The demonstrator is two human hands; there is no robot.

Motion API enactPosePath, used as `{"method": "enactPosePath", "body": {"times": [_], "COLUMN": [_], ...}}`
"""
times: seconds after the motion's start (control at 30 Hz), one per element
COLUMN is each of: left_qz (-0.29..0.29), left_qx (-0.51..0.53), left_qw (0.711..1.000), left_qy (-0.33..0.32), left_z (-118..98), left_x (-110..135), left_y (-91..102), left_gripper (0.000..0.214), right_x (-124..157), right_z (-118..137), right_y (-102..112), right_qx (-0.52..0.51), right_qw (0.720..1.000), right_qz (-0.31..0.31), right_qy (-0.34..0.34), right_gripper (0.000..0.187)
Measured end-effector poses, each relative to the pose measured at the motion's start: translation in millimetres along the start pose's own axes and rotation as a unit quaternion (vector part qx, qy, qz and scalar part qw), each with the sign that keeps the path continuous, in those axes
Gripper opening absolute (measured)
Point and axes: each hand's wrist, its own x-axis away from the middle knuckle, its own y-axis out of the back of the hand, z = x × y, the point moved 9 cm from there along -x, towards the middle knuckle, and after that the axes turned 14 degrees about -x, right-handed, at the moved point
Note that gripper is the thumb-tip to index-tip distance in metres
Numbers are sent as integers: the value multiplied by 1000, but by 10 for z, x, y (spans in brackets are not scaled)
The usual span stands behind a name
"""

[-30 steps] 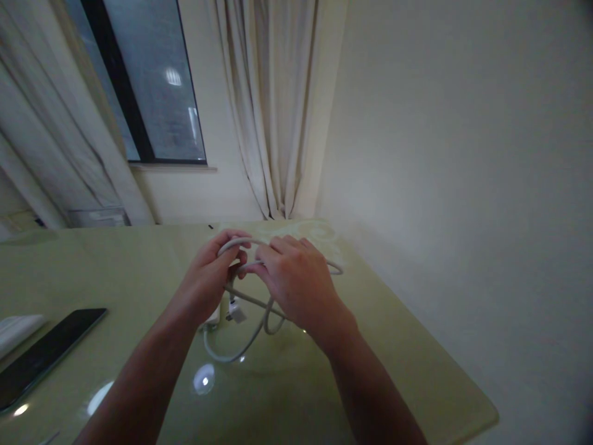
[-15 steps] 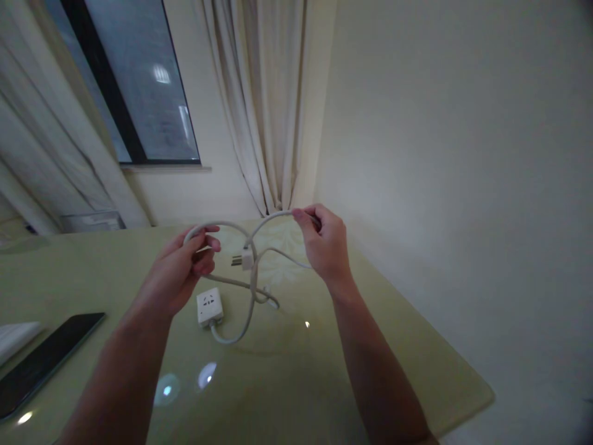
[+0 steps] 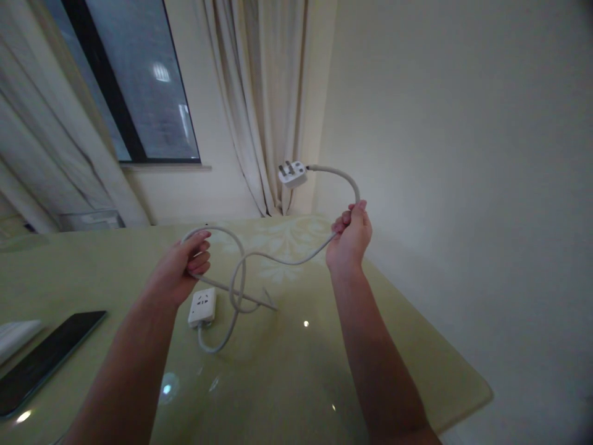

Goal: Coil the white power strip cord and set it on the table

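A white extension cord (image 3: 287,262) runs between my two hands, with loose loops crossing over the table in the middle. My left hand (image 3: 183,262) is closed around one loop of it. Farther right, my right hand (image 3: 351,238) grips the cord close to its plug end. The white three-pin plug (image 3: 293,174) sticks up above and left of my right hand, pins facing left. Just below my left hand the white socket block (image 3: 202,307) rests on the table, its outlet face showing.
The pale green glossy table (image 3: 287,383) ends at a rounded corner on the right. A dark phone-like slab (image 3: 50,358) and a white object (image 3: 16,337) lie at the left. Behind are a curtain (image 3: 264,93), a window (image 3: 143,80) and a bare wall (image 3: 454,154).
My right hand has moved right and swung the plug up out of the tangled loops. The socket block has shifted slightly left. My left hand stays almost in place, still holding its loop.
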Motion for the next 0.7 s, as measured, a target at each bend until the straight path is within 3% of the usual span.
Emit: {"method": "enactPosePath", "body": {"times": [0.07,0.17,0.23,0.53,0.7], "left_qz": [19,29,26,75,71], "left_qx": [31,107,136,184,182], "left_qw": [999,993,987,947,939], "left_qy": [-2,-38,-78,-252,-282], "left_z": [-58,-222,-358,-871,-938], "left_x": [40,110,178,545,641], "left_y": [-41,-46,-37,-72,-77], "left_gripper": [12,22,31,76,66], "right_x": [-45,-2,28,-88,-82], "right_z": [-166,-421,-499,-560,-624], "right_y": [182,403,451,448,461], "right_qx": [-27,-109,-153,-167,-171], "right_qw": [996,969,953,956,954], "right_qz": [-71,-179,-209,-178,-170], "right_qy": [-42,-129,-159,-162,-179], "right_gripper": [38,32,30,34,36]}}
